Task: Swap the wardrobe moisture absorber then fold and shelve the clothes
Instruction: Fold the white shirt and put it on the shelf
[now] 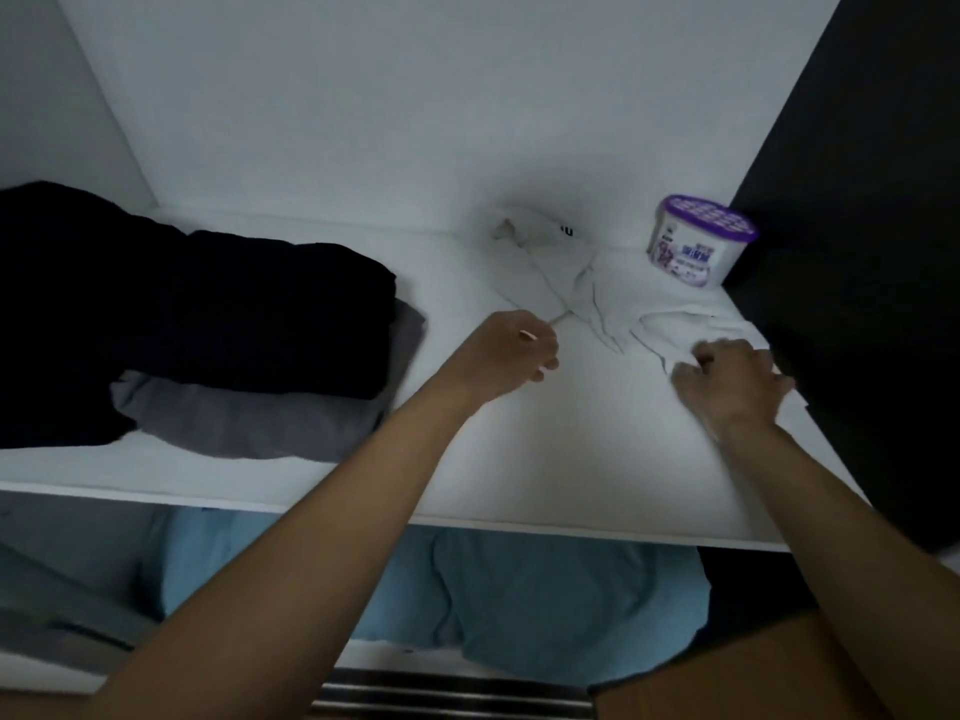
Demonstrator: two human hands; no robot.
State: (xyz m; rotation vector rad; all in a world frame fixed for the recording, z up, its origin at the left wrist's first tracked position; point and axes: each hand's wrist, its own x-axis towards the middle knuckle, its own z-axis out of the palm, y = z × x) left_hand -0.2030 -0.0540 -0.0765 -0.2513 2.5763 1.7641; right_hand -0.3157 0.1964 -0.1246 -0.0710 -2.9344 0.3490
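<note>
Head view: the left hand [511, 350], fingers curled, seems to pinch the near edge of a white garment [582, 288], though white on white blurs the hold. The right hand [727, 381] grips its other side. The garment lies half-spread on the shelf [467, 459], so folding looks underway. The absorber [693, 246] stands in the back right corner, lid on, contents hidden; the swap seems done. A black fold [208, 314] sits on a grey fold [249, 423] at left.
</note>
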